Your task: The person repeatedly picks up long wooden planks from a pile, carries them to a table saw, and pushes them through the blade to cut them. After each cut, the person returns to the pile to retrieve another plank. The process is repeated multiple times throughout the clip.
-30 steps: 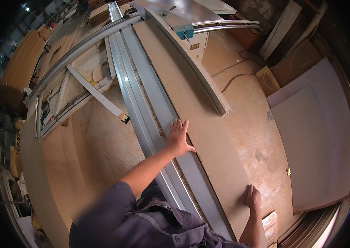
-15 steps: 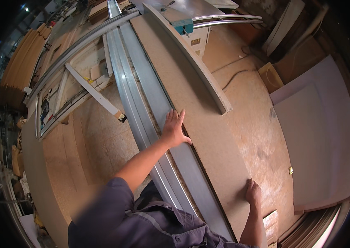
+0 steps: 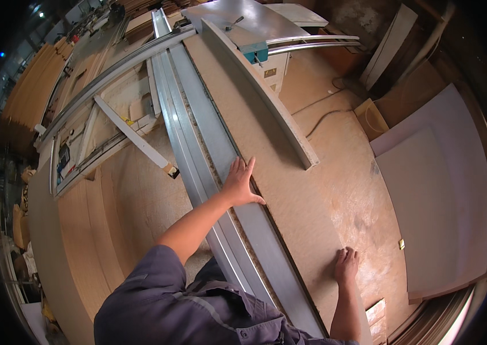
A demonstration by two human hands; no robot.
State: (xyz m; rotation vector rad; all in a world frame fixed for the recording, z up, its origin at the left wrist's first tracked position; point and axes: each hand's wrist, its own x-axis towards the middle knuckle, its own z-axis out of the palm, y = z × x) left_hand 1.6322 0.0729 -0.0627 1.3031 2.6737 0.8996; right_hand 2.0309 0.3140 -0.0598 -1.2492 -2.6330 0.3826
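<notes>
A long brown board [image 3: 289,213] lies lengthwise along the grey metal sliding table [image 3: 255,224] of a panel saw. My left hand [image 3: 242,183] rests with its fingers spread on the metal table, at the board's left edge. Its thumb touches that edge. Nearer to me, my right hand [image 3: 347,265] is at the board's right edge, with its fingers bent over it; the underside of this grip is hidden. Farther up, a long straight fence [image 3: 269,100] stands along the board's right side.
A metal crosscut rail [image 3: 117,49] crosses the far end, above an open support frame [image 3: 102,138]. Large pale panels [image 3: 441,201] lean at the right. Stacked brown boards [image 3: 31,100] stand far left. Twin metal rails [image 3: 312,41] and a cable [image 3: 326,117] lie beyond the fence.
The view has shifted slightly, so the saw appears a little lower. My right hand's fingers look more stretched over the board's edge. My left hand stays at the left edge.
</notes>
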